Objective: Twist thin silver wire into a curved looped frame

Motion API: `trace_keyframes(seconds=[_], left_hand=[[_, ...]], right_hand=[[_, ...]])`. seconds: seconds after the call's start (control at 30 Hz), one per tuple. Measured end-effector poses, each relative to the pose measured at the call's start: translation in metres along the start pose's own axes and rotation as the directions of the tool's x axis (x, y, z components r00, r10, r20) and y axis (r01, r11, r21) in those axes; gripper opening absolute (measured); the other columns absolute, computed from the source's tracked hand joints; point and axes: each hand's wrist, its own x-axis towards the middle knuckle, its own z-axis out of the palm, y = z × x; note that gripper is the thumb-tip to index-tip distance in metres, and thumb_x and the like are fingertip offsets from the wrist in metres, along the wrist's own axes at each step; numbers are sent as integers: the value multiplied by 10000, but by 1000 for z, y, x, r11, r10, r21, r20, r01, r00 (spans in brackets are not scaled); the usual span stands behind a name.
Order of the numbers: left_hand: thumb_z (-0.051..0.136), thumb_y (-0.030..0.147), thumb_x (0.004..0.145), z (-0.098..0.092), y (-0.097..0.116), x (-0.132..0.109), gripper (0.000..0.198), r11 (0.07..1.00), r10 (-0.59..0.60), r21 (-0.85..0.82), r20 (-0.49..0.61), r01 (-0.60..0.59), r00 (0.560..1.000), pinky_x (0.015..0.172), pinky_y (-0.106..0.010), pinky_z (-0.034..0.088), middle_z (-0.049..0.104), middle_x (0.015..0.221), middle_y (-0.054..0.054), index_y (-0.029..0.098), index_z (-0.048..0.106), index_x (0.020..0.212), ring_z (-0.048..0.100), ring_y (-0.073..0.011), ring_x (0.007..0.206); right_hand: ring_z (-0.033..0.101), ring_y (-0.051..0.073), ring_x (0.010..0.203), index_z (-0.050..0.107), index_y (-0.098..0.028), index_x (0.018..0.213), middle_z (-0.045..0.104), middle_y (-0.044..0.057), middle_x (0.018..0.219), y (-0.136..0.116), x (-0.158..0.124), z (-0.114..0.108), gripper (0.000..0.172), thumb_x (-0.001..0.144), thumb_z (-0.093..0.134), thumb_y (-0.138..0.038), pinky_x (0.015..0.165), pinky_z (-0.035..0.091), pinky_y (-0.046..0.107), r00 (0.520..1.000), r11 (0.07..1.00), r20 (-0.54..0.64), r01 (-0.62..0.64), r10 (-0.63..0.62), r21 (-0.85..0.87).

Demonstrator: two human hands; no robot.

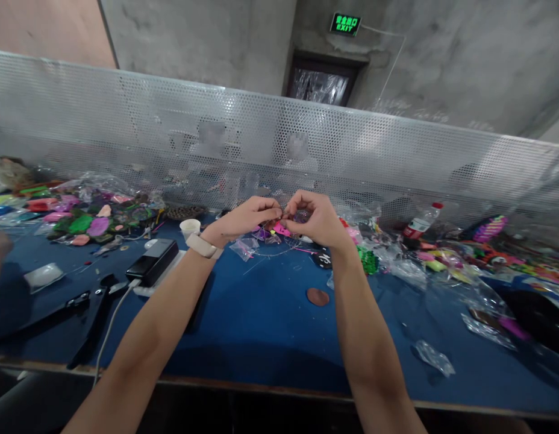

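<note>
Both of my arms reach over the blue tabletop, with the hands nearly meeting in the middle. My left hand is closed in a pinch, its thumb and fingertips pointing right. Facing it, my right hand pinches too, with thumb and index finger curled toward each other. Something small and thin seems to sit between the fingertips, but it is too fine to make out. Just below the hands lie a bright pink piece, purple bits and clear plastic wrap. A round brown disc lies nearer to me.
A perforated metal screen runs along the back. To the left are a paper cup, a black power bank with a white cable and a black folding stand. Colourful pieces lie farther left; a bottle stands right.
</note>
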Motion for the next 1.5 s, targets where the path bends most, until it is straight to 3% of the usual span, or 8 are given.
trace_keyframes(seconds=[0.2, 0.47, 0.67, 1.03, 1.2, 1.3, 1.4, 1.5], left_hand=[[656, 299, 1008, 2, -9, 2, 203, 984, -14, -177, 16, 17, 1000, 653, -284, 502, 629, 784, -30, 197, 649, 834, 582, -130, 685], [684, 327, 1007, 3, -10, 1, 219, 970, -24, -240, 53, 36, 998, 669, -289, 512, 611, 776, -31, 191, 661, 837, 576, -130, 692], [727, 373, 969, 2, -13, 3, 249, 973, -37, -228, 46, 46, 998, 639, -283, 482, 616, 774, -31, 188, 669, 812, 555, -128, 682], [630, 407, 1036, 4, -17, 4, 328, 992, -20, -125, 59, 27, 998, 646, -314, 491, 617, 775, -45, 208, 632, 775, 584, -145, 689], [618, 376, 1053, -5, -6, -1, 281, 995, 19, 98, 76, -26, 997, 638, -304, 476, 647, 773, -27, 207, 682, 838, 588, -137, 672], [687, 347, 1018, -7, 0, -4, 191, 952, 103, 294, -26, -91, 994, 684, -307, 501, 715, 817, -35, 198, 732, 906, 643, -147, 717], [741, 263, 965, -3, 2, -6, 85, 820, 277, 548, -129, -164, 952, 773, -329, 530, 763, 921, -58, 187, 746, 927, 695, -173, 813], [688, 192, 979, 6, 0, -4, 87, 603, 360, 786, -113, -138, 926, 806, -349, 531, 753, 952, -75, 174, 759, 933, 700, -204, 872]], right_hand=[[667, 186, 774, 602, -248, 802, 695, 2, 814, -3, -1, -1, 193, 790, 790, -207, 739, 586, 395, 1000, 1000, 11, 17, -17, -25], [686, 203, 804, 594, -250, 790, 711, 10, 814, -9, -3, -3, 204, 789, 796, -217, 727, 585, 392, 1000, 998, -2, 12, -12, -55], [682, 200, 791, 592, -252, 792, 717, 9, 817, -13, -4, -4, 195, 812, 785, -236, 737, 577, 402, 1000, 994, 20, 11, -8, -112], [664, 196, 771, 593, -257, 771, 702, -9, 781, -14, -4, -6, 185, 802, 751, -166, 746, 549, 410, 999, 977, 38, 30, -22, -211], [655, 189, 779, 599, -251, 792, 703, -7, 803, -11, -3, -6, 199, 801, 786, -186, 745, 545, 396, 998, 984, 51, -10, 19, -176], [643, 179, 743, 601, -243, 782, 703, -4, 787, -8, -1, -4, 205, 799, 800, -194, 721, 536, 387, 999, 985, 13, -28, 31, -169], [670, 187, 736, 604, -240, 796, 721, 5, 786, -5, 1, -3, 205, 782, 803, -194, 708, 545, 382, 997, 985, -40, -77, 72, -151], [717, 212, 774, 624, -237, 829, 742, 19, 804, -3, 3, -1, 197, 762, 806, -202, 717, 565, 381, 988, 979, -65, -148, 140, -142]])
